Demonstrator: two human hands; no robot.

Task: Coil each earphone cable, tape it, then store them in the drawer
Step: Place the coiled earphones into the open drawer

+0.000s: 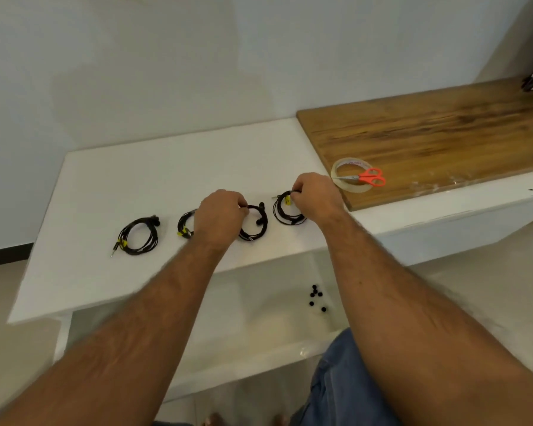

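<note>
Both hands (220,215) (316,195) reach forward, fingers curled, pinching.

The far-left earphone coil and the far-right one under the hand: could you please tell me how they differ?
The far-left coil lies untouched on the white table; the far-right coil is pinched at its top by the right hand.
The far-left coil's yellow tag sits at its lower left, by the plug; the far-right coil's is at its top.
Both are black, round and wound.
</note>
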